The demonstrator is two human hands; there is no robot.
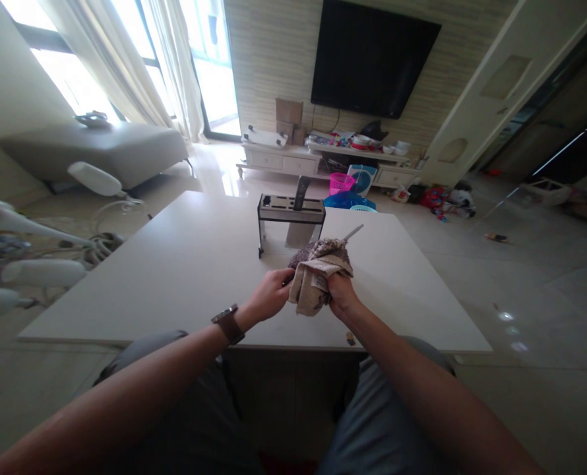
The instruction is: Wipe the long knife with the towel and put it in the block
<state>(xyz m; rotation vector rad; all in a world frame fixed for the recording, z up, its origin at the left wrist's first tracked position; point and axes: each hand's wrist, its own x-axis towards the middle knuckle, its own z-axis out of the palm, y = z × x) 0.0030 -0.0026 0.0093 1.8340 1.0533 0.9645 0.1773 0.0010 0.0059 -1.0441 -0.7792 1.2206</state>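
Both hands are together over the near middle of the white table (189, 264). My right hand (341, 293) is closed around a bunched brown-and-beige towel (318, 280). From the towel's far right side sticks the narrow grey blade of a knife (354, 232); the towel hides its middle. My left hand (274, 290), below a wristwatch, is closed at the towel's left edge on a dark end in line with the blade, seemingly the handle. Just beyond stands a metal-and-black knife rack (291, 210), with a dark-handled cleaver (301, 192) slotted in it, its broad blade hanging below.
A small brownish object (350, 338) lies at the table's near edge. White lamp arms (41, 224) reach in from the left. Past the table are a pink basket (341, 182), a blue tub (347, 200) and a low TV cabinet (278, 161).
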